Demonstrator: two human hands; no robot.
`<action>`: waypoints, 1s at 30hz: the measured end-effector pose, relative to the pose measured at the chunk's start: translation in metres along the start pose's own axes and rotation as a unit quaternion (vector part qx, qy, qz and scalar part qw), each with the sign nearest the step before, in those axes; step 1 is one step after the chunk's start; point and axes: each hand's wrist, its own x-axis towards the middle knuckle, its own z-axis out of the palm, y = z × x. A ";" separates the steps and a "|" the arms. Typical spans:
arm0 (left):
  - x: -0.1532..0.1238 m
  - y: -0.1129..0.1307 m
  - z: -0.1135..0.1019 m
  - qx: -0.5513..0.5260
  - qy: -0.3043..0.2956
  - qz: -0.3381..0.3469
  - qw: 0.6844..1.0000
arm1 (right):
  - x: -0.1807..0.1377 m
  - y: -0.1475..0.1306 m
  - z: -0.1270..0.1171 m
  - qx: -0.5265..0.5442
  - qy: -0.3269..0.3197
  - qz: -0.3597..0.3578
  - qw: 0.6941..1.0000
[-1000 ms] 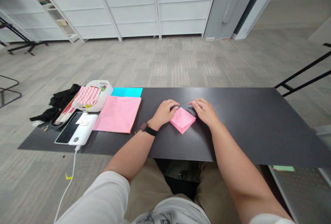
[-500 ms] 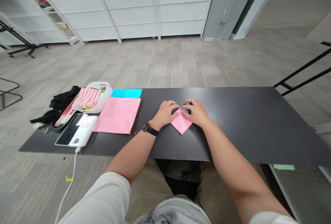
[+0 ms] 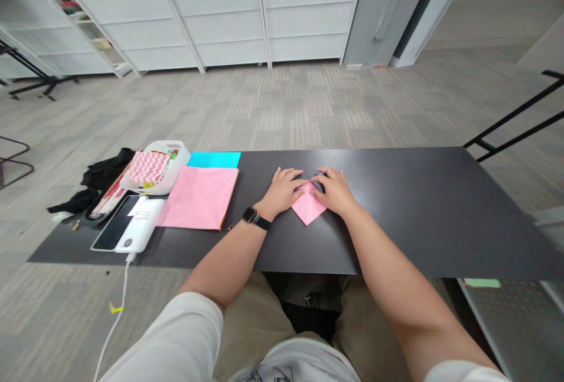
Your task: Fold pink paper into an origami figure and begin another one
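Note:
A small folded pink paper (image 3: 307,210) lies on the black table (image 3: 418,205) in front of me. My left hand (image 3: 282,189) rests on its upper left edge, fingers curled and pressing down. My right hand (image 3: 335,190) covers its upper right part, fingers laid over the fold and pressing it flat. Only the lower point of the paper shows between the two hands. A dark watch (image 3: 254,217) sits on my left wrist.
A stack of pink sheets (image 3: 199,197) lies left of my hands, with a cyan sheet (image 3: 214,159) behind it. Further left stand a white tray with patterned paper (image 3: 154,166), a white device with a cable (image 3: 127,223) and black cloth (image 3: 103,170).
My right hand moved left onto the paper and folded its right corner in. The paper now looks narrower. My left hand stayed at the left edge.

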 end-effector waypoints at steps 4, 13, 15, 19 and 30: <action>-0.002 -0.004 0.000 0.045 0.003 0.016 0.999 | 0.000 -0.002 0.001 0.020 0.005 0.002 1.000; -0.004 0.002 -0.003 0.081 -0.001 0.023 0.996 | -0.004 -0.002 0.000 -0.028 -0.011 0.010 1.000; -0.004 0.003 -0.005 0.091 -0.005 0.024 0.996 | -0.004 -0.001 0.001 -0.034 -0.012 0.010 0.999; -0.006 0.003 -0.010 0.102 -0.010 0.026 0.994 | -0.004 0.002 0.002 -0.033 -0.001 0.008 0.999; -0.032 0.019 -0.034 0.380 -0.085 0.023 0.921 | -0.005 -0.004 -0.004 -0.047 -0.036 0.038 0.998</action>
